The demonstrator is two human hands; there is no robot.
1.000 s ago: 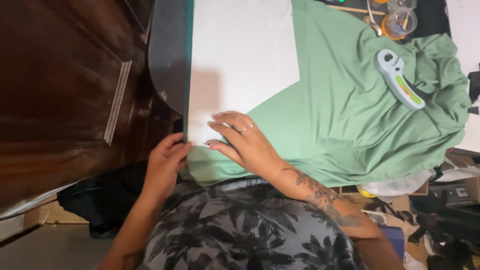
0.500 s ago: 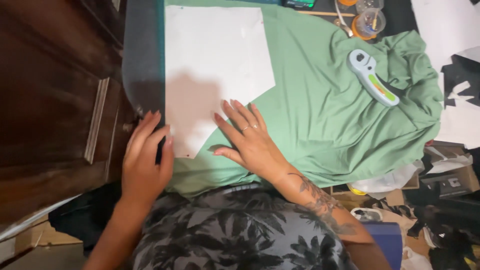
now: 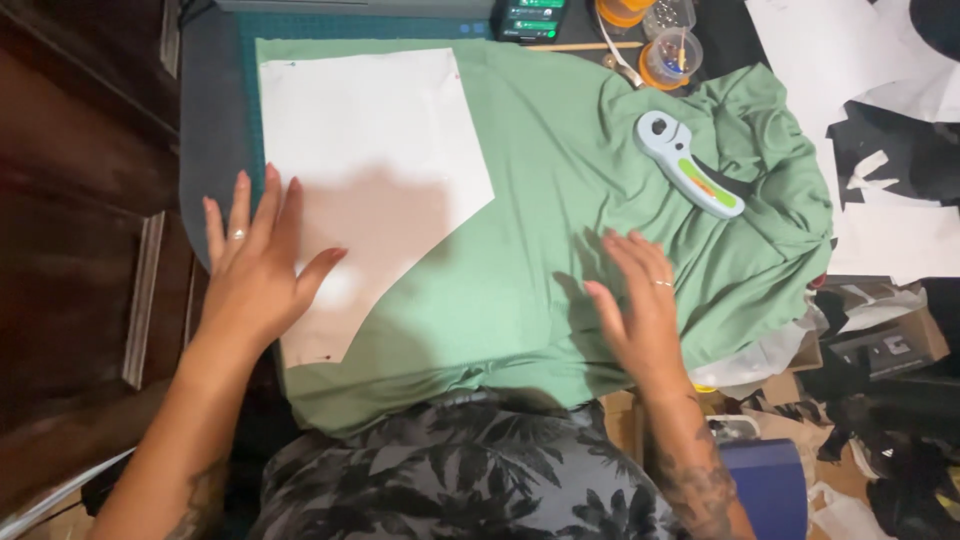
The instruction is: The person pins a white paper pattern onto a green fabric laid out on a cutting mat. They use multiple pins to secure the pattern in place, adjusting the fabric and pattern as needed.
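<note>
- Left hand [image 3: 255,270] lies flat, fingers spread, grasping nothing, on the near left edge of the white paper pattern [image 3: 365,170].
- Right hand [image 3: 640,305] rests flat and released on the green fabric [image 3: 540,200], right of the paper.
- A cutter [image 3: 688,177] lies on the fabric, far right.

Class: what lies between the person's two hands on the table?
In the head view, green fabric and a corner of the white paper pattern lie between left hand and right hand.
</note>
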